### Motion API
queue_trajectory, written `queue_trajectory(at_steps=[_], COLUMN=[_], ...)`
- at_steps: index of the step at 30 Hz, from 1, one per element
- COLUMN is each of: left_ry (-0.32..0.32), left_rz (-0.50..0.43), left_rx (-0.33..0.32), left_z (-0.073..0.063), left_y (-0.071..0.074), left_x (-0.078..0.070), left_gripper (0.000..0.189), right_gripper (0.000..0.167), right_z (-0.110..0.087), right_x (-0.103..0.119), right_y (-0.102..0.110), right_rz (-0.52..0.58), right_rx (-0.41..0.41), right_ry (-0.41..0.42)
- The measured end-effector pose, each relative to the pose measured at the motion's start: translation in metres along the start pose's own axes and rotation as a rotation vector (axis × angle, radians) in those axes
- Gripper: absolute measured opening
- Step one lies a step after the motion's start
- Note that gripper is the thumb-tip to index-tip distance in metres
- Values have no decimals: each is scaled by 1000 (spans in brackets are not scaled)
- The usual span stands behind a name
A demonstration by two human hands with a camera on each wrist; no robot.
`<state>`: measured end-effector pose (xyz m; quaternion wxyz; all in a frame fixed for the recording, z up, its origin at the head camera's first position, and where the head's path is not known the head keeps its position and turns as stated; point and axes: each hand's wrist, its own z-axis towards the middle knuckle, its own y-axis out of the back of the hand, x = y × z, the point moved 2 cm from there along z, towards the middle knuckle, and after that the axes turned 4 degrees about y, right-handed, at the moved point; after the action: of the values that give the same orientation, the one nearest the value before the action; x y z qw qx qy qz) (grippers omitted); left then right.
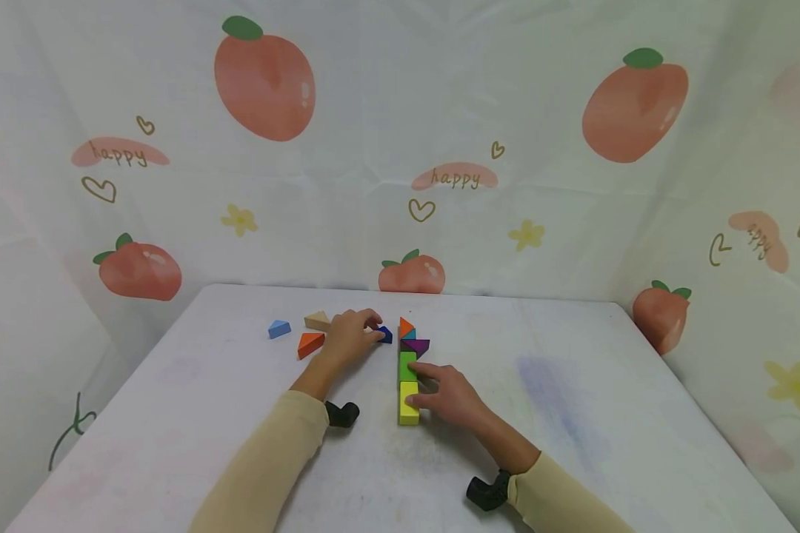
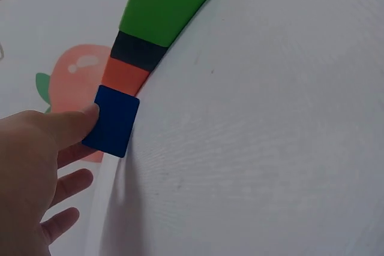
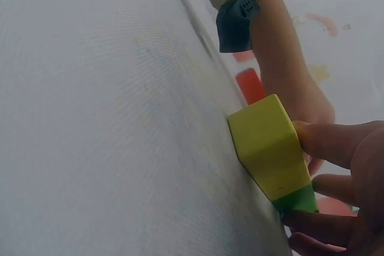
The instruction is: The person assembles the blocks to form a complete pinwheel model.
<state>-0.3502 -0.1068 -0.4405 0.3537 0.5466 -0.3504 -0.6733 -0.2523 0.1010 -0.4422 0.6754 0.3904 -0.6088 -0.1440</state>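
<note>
A row of coloured blocks runs away from me on the table: a yellow block [image 1: 409, 413] nearest, then a green block [image 1: 407, 366], a purple triangular block [image 1: 418, 346], and small teal [image 1: 410, 334] and orange [image 1: 405, 325] pieces at the far end. Left of that far end, my left hand [image 1: 350, 337] pinches a dark blue triangular block [image 2: 113, 121] between thumb and fingers. My right hand [image 1: 453, 396] reaches in from the right, its thumb touching the yellow block and a fingertip on the green one. The right wrist view shows its fingers extended against the blocks.
Left of my left hand lie a light blue triangular block [image 1: 279, 329], a plain wood-coloured block [image 1: 316, 320] and an orange-red triangular block [image 1: 310, 344]. A white table [image 1: 240, 459] bears everything. Behind it hangs a printed cloth [image 1: 347, 185]. Black devices sit on both wrists.
</note>
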Motion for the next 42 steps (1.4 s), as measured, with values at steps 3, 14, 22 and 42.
queue_trajectory(at_steps=[3,14,22,42], left_ry=[6,44,71,66], left_rz=[-5,-45,-54,-110], left_rx=[-10,4,17,26], left_z=[0,0,-1,1], left_y=[4,5,5,-8], left_x=[0,-5,-11,-14], left_gripper=[22,15,14,21], right_gripper=[63,63,62,62], right_z=[0,0,0,-1], right_x=[1,1,2,2], right_y=[0,0,1,2], right_rz=[0,4,-1,5], right_rx=[0,1,6,-7], right_ry=[-5,-4,18,22])
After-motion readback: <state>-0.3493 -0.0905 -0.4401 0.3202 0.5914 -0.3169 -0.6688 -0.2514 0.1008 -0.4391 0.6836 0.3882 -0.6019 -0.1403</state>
